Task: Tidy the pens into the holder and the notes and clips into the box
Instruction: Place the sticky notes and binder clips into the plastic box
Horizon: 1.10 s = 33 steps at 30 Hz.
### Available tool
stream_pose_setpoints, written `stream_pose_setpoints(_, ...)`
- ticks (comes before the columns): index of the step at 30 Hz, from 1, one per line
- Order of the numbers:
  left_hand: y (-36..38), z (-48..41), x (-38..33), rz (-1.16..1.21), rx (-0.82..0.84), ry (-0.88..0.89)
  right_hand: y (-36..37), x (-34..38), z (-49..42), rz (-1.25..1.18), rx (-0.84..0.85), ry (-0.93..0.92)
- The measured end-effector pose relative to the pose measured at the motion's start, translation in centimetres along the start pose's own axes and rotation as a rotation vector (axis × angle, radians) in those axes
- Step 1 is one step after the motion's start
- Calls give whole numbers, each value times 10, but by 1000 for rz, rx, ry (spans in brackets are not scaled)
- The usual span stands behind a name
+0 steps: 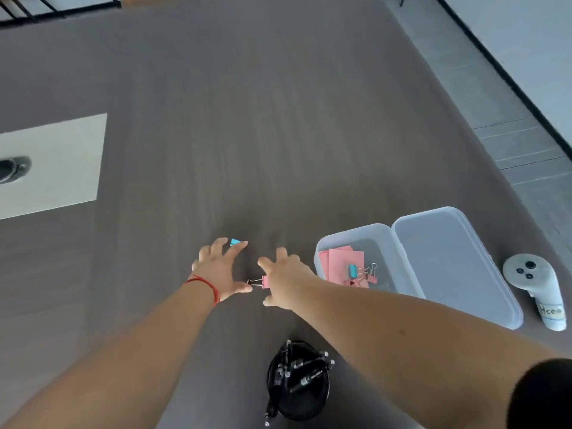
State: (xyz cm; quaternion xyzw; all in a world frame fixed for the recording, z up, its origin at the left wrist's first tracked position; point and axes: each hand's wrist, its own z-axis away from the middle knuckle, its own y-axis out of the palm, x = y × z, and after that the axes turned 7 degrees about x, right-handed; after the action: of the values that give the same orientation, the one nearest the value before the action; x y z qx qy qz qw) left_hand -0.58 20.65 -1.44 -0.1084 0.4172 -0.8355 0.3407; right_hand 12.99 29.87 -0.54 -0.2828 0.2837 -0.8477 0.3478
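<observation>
My left hand (219,270) is spread flat over the grey table, and a small blue clip (235,242) shows between its fingertips. A pink binder clip (263,281) lies between my hands, its wire handle touching my left thumb and its body partly under my right hand (286,280), whose fingers are apart. The clear box (356,232) stands open to the right, holding pink notes (340,261) and a blue clip and a pink clip (353,270). The black pen holder (301,404), with several pens in it, stands near me.
The box's lid (455,267) lies open flat to the right. A white controller (532,283) rests beside it near the table's right edge. A white sheet (62,162) with a dark object (12,168) on it sits at the far left.
</observation>
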Motion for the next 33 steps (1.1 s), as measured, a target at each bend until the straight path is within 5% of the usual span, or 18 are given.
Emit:
stream_pose_setpoints(5, 12, -12, 6, 245, -23, 112, 13, 2, -19, 23, -15, -80)
stream_pose_setpoints(15, 29, -5, 22, 296, -136, 116, 25, -2, -22, 82, -163, -108)
stream_pose_setpoints(22, 7, 12, 22, 840, -173, -52, -5, 4, 8, -139, -104, -77)
stream_pose_setpoints(25, -25, 32, -3, 947, -175, 100, -41, -14, 52, -381, -250, -152)
stream_pose_setpoints(28, -57, 54, -56, 953, -141, 346, -68, -66, 101, -527, -387, -33)
stream_pose_setpoints(33, -52, 59, -156, 347, -28, 721, -28, -117, 133, -535, -156, 265)
